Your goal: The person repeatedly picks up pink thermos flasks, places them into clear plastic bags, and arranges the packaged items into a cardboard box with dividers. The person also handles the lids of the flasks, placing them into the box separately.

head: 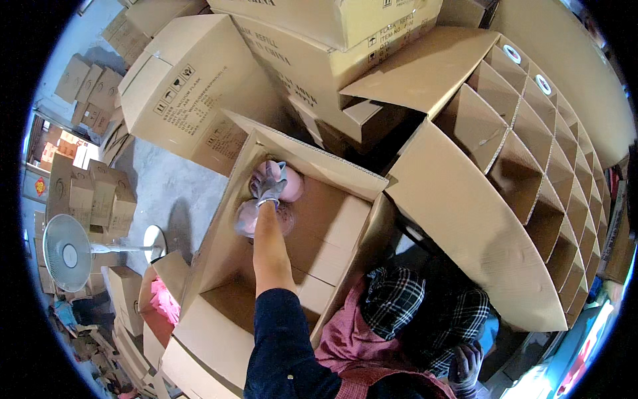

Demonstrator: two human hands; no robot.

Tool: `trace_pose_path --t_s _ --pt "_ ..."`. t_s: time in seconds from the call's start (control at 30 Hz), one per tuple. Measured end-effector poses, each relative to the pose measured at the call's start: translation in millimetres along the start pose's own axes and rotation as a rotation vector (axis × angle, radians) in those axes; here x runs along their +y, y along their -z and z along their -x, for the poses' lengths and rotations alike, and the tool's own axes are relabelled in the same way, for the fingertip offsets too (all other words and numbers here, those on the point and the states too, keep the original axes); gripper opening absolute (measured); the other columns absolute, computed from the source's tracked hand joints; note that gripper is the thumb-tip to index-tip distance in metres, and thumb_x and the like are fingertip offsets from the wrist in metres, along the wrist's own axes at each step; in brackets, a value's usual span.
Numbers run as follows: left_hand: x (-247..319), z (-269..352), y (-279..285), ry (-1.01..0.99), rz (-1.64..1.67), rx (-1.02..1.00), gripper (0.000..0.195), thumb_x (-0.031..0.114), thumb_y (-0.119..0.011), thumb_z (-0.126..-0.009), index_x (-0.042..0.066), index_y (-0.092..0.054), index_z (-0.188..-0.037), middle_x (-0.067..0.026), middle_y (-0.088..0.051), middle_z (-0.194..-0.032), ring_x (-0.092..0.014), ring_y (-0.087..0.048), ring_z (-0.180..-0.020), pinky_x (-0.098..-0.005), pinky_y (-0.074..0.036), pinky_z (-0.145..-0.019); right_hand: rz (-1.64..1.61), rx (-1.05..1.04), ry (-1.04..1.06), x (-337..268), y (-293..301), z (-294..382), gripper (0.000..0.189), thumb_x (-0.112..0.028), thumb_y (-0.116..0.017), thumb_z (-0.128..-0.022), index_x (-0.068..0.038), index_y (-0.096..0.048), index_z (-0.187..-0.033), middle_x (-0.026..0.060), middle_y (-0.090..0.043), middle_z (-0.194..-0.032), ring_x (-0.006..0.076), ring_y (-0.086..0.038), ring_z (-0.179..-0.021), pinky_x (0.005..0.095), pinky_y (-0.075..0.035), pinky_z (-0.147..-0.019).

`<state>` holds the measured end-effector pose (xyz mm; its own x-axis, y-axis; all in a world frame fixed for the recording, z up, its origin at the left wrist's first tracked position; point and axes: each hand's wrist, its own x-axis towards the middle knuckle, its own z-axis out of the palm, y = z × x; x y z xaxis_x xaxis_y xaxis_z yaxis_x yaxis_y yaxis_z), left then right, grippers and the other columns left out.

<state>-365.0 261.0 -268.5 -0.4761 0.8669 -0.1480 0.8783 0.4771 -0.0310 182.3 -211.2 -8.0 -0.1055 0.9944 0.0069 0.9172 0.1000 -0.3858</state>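
Observation:
My left hand point(269, 184), in a grey glove with bare fingertips, reaches down into an open cardboard carton point(319, 204). Its fingers are curled round a pink rounded object near the carton's far left corner. Beside that hand stands another smooth pink rounded item point(294, 187). Under my wrist is a pink item in clear plastic point(246, 219), partly hidden by my forearm. My right hand point(466, 364), also gloved, is low at the right by my plaid-covered leg; its palm side is hidden, so I cannot tell whether it holds anything.
A large carton with cardboard dividers point(533, 164) stands to the right, two white rings point(512, 54) on it. Printed cartons point(174, 85) are stacked ahead. At left are a pedestal fan point(70, 253) and a small box with pink material point(164, 301).

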Motion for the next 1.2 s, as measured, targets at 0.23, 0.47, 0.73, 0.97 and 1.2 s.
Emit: trace_pose_path --t_s 0.23,0.47,0.73,0.97,1.2 --pt "14.5 51.9 4.9 0.014 -0.077 0.023 0.097 0.043 -0.080 -0.068 0.025 -0.032 -0.150 -0.0188 -0.038 -0.139 -0.040 -0.048 -0.119 -0.0541 -0.046 -0.095 0.022 0.100 -0.085 25.7 -13.0 -38.4 0.036 -0.023 -0.058 -0.087 -0.005 -0.062 -0.118 0.0149 -0.061 -0.108 0.0314 -0.056 -0.101 0.0506 -0.044 -0.091" --pt "-34.1 139.3 50.5 -0.330 0.489 0.035 0.092 0.035 -0.085 -0.066 0.006 -0.040 -0.140 -0.0203 -0.052 -0.132 -0.039 -0.055 -0.119 -0.0512 -0.048 -0.098 -0.108 0.193 0.299 -4.4 15.5 -103.8 0.042 -0.003 -0.062 -0.078 -0.002 -0.060 -0.120 0.0172 -0.062 -0.107 0.0379 -0.058 -0.098 0.0536 -0.044 -0.097" --pt "-53.1 403.6 215.0 -0.400 1.515 -0.082 0.087 0.014 -0.083 -0.069 0.004 -0.036 -0.141 -0.0153 -0.049 -0.136 -0.030 -0.049 -0.125 -0.0433 -0.041 -0.108 -0.923 0.419 0.036 -101.3 37.2 -171.6 0.057 -0.016 -0.062 -0.090 0.000 -0.042 -0.141 0.0187 -0.048 -0.139 0.0320 -0.048 -0.126 0.0446 -0.036 -0.109" --pt "16.6 441.0 196.4 -0.605 1.461 -0.618 0.043 0.028 -0.053 -0.101 -0.003 -0.055 -0.131 -0.0175 -0.058 -0.132 -0.026 -0.055 -0.123 -0.0385 -0.037 -0.112 -1.143 0.489 0.034 -39.2 39.8 -133.9 0.025 -0.016 -0.055 -0.091 0.000 -0.058 -0.111 0.0094 -0.057 -0.116 0.0170 -0.053 -0.109 0.0320 -0.041 -0.099" --pt "151.9 450.5 159.4 -0.331 1.978 -1.634 0.059 0.046 -0.038 -0.104 -0.004 -0.051 -0.134 -0.0186 -0.061 -0.129 -0.029 -0.057 -0.122 -0.0404 -0.042 -0.108 -0.641 0.254 0.036 -47.6 38.7 -57.2 0.027 -0.017 -0.068 -0.082 -0.001 -0.059 -0.102 0.0166 -0.059 -0.113 0.0334 -0.054 -0.109 0.0422 -0.042 -0.096"
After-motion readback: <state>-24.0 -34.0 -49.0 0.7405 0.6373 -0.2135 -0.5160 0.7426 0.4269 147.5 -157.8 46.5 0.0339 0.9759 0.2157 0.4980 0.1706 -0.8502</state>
